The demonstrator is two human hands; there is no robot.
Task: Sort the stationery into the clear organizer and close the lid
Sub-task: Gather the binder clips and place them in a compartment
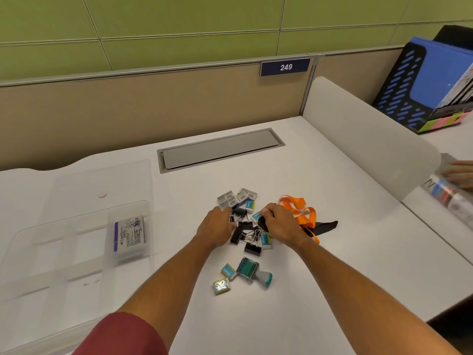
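Both hands [252, 225] outstretched over binder clips [245, 235], fingers curled, seemingly gripping clips.

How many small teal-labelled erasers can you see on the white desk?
5 visible: two near the front, one beside the black binder clips, one at the right hand fingertips, one by the grey packets. Hands may hide more.

Organizer [76, 242] left of binder clips [247, 235]; lanyard [299, 213] right.

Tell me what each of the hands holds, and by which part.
The right hand pinches a small teal-labelled eraser by its end. The left hand rests on the binder clips; no clear grip.
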